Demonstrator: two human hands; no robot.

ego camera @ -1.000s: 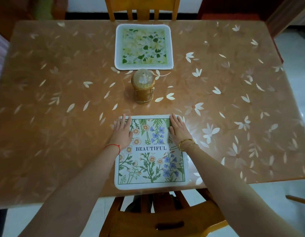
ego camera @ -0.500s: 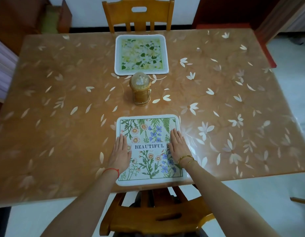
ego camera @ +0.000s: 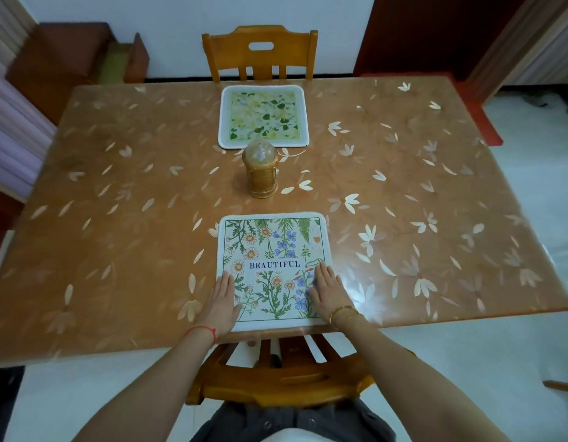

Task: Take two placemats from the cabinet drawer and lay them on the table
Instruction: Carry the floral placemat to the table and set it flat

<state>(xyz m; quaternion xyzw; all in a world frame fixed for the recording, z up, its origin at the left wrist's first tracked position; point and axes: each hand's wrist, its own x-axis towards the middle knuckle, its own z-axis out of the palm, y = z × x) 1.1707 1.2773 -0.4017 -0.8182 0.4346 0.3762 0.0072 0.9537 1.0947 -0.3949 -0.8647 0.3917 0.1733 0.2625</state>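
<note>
A floral placemat printed BEAUTIFUL (ego camera: 273,250) lies flat at the near edge of the brown petal-patterned table (ego camera: 117,224). My left hand (ego camera: 220,303) rests flat, palm down, on its lower left edge. My right hand (ego camera: 327,290) lies flat on its lower right part, fingers together. A second placemat (ego camera: 263,115), green and yellow with a white border, lies flat at the table's far edge, in front of the far chair.
A small amber lantern-shaped ornament (ego camera: 262,172) stands between the two mats. A wooden chair (ego camera: 260,54) stands at the far side, another chair (ego camera: 276,374) is tucked under the near edge by my body. A dark cabinet (ego camera: 63,59) stands back left.
Both hands have slid toward me along the near placemat, from its top corners to its lower part. My view has pulled back and up.
</note>
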